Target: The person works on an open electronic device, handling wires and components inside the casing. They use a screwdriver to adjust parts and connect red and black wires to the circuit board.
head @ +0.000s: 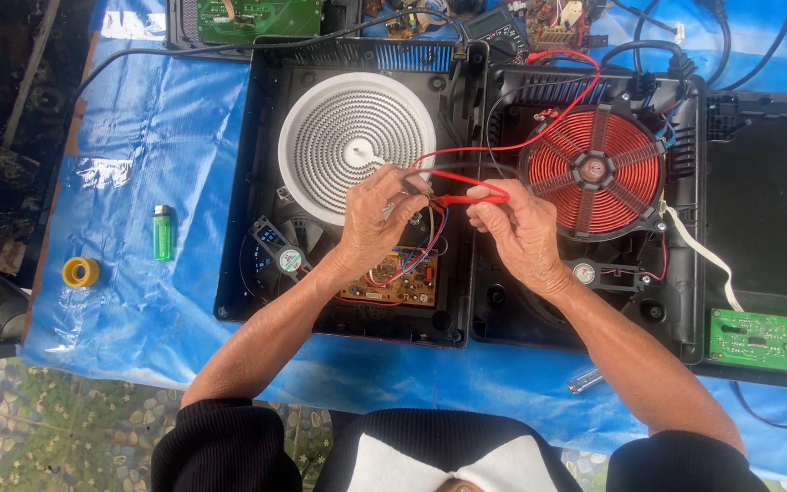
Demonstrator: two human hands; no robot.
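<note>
Over the opened black cooker casing (239, 273), beside its white spiral heating plate (357, 137), the left hand (377, 223) pinches a wire end shut between its fingertips while the right hand (521, 232) grips the red test probe (471, 198), whose tip meets the left fingers. That casing also holds a small fan (286, 258) and a brown circuit board (403, 282), partly hidden under the left hand; the adjoining casing to its right holds a copper coil (591, 169). Left of the casing lie a green lighter (163, 233) and a yellow tape roll (81, 271); the probe's exact contact point is hard to make out.
</note>
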